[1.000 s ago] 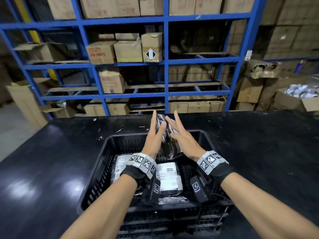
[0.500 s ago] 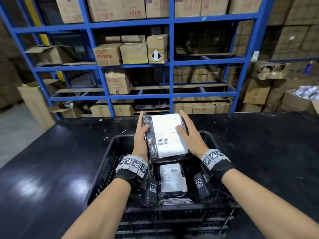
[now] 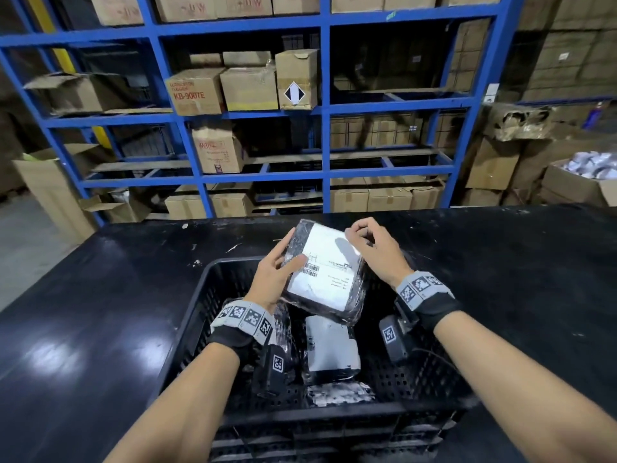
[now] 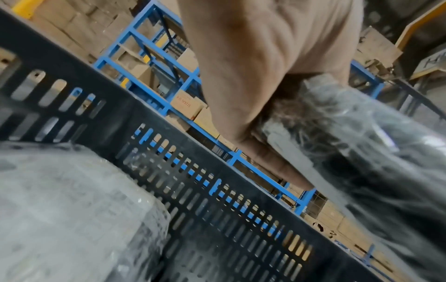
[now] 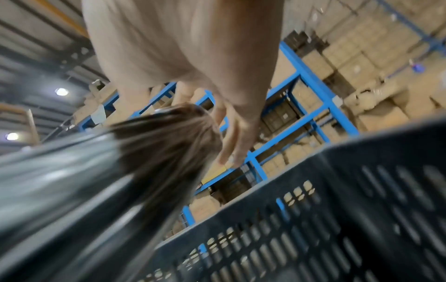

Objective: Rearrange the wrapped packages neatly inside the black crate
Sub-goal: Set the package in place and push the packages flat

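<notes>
A black crate (image 3: 200, 305) stands on the black table. Over its far half I hold a black-wrapped package (image 3: 320, 279) with a white label facing up, tilted toward me. My left hand (image 3: 278, 267) grips its left edge, thumb on top; the left wrist view shows the fingers under the package (image 4: 362, 148). My right hand (image 3: 369, 240) is curled on the far right corner; in the right wrist view its fingers (image 5: 235, 139) hang at the package's (image 5: 108, 167) end. Below lie another labelled package (image 3: 330, 350) and one (image 3: 283, 329) partly hidden by my left wrist.
A crumpled foil-like wrapper (image 3: 337, 394) lies at the crate's near wall. Blue shelving (image 3: 325, 111) with cardboard boxes stands behind the table (image 3: 100, 312). More boxes (image 3: 574, 185) are stacked at the right.
The package went from upright between my flat palms to label up, then turned and tilted. My right hand shifted from its right side to the far corner and curled.
</notes>
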